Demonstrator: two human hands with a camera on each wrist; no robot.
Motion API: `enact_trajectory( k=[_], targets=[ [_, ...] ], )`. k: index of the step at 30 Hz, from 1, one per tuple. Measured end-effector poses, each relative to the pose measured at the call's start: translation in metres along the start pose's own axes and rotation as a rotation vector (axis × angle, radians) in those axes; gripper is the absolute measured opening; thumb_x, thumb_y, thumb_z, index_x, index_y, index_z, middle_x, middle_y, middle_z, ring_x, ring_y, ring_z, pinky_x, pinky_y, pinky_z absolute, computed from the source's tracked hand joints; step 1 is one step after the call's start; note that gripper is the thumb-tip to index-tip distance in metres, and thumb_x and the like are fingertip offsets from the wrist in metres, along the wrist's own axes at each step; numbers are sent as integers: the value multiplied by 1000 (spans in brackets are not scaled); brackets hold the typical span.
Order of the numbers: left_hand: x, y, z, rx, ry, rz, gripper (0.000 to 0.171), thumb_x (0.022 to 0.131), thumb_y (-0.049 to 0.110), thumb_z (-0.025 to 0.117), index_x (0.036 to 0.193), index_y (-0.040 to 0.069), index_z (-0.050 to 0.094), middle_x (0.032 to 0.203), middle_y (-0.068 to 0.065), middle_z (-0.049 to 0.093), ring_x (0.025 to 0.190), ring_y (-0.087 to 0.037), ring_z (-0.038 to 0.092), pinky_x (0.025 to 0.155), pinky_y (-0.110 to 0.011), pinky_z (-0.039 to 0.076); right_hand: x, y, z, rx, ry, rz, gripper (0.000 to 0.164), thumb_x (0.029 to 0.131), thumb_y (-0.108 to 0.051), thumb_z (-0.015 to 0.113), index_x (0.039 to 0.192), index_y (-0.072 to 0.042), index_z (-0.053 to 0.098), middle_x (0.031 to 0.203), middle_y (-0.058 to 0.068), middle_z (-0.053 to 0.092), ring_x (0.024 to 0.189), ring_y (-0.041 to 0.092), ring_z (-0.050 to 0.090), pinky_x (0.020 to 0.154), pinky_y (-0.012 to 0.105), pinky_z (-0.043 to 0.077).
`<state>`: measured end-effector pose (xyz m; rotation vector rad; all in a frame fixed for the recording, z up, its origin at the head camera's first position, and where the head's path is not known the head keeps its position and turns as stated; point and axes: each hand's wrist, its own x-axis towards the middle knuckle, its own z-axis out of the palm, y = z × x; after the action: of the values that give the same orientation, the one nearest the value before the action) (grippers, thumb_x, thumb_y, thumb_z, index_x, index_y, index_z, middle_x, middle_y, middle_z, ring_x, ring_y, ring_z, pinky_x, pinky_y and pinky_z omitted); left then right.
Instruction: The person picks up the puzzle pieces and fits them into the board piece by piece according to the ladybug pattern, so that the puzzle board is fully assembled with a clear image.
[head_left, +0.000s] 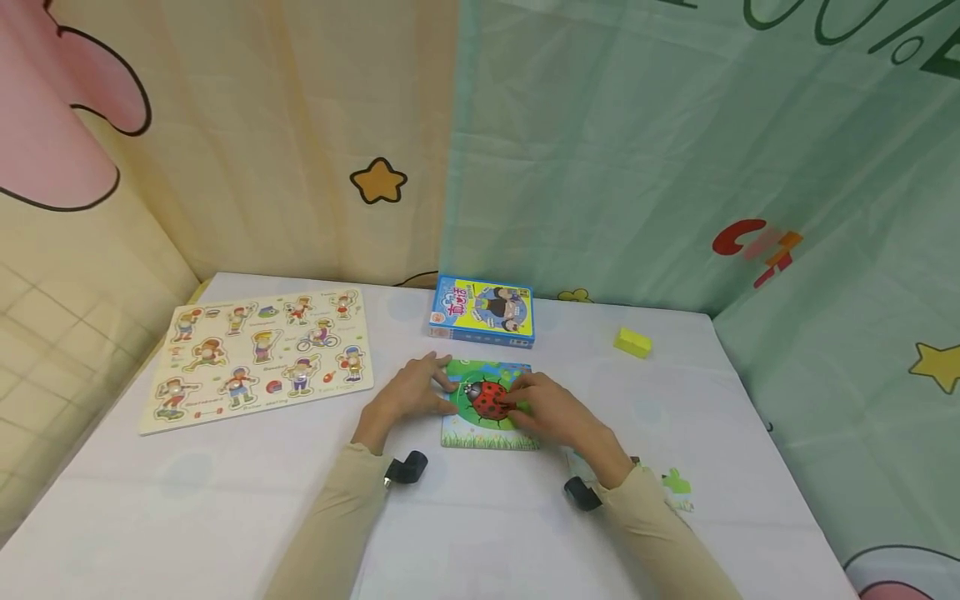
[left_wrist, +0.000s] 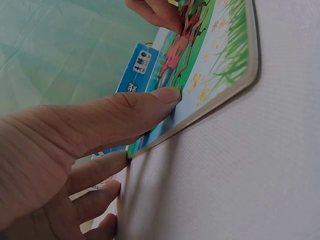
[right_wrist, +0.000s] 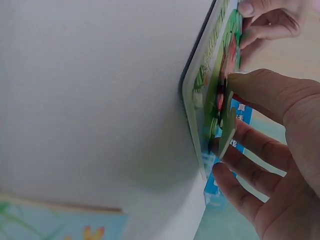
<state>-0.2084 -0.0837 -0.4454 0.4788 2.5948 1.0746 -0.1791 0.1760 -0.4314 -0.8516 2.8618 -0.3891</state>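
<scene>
A small puzzle board [head_left: 487, 442] with a red ladybug on a green ground lies in the middle of the table. My left hand [head_left: 408, 387] is at its left side. In the left wrist view the thumb [left_wrist: 155, 100] presses flat on the picture and the forefinger touches a corner of the edge. Over the ladybug's right part, my right hand [head_left: 558, 410] pinches a puzzle piece [right_wrist: 228, 134] between thumb and fingers. The piece stands tilted against the board in the right wrist view, its picture mostly hidden.
A larger board [head_left: 255, 400] with cartoon children playing sports lies at the left. Behind the puzzle is a blue and yellow box [head_left: 482, 313]. At the right are a yellow block [head_left: 633, 342] and loose green puzzle pieces [head_left: 678, 483], partly hidden by the right forearm. Curtains hang behind the table.
</scene>
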Motion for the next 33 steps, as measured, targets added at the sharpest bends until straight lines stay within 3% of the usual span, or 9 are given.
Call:
enact_trajectory(
  k=[10,23,33],
  targets=[
    [0,0,1,0,7,0,35,77,21,87,108,10,78,158,-5,42,154,-36,17,125,-57,17,7,-8,-4,-14,-31,43,25,93,-19,72,116,-10,76,118,7,64,104,22,59,90,39,56],
    [1,-1,1,-4,11,-2,34,76,19,87,107,9,78,158,-6,43,154,-36,17,125,-56,16,10,-6,-5,-84,-23,5,18,91,-24,74,103,-12,81,116,4,64,110,23,58,92,43,55],
    [2,1,2,0,13,-22,33,76,18,87,107,10,78,158,-5,43,154,-38,18,125,-56,17,10,-9,-4,-96,-32,2,20,91,-22,75,106,-11,80,120,6,64,110,22,60,91,42,56]
  ],
)
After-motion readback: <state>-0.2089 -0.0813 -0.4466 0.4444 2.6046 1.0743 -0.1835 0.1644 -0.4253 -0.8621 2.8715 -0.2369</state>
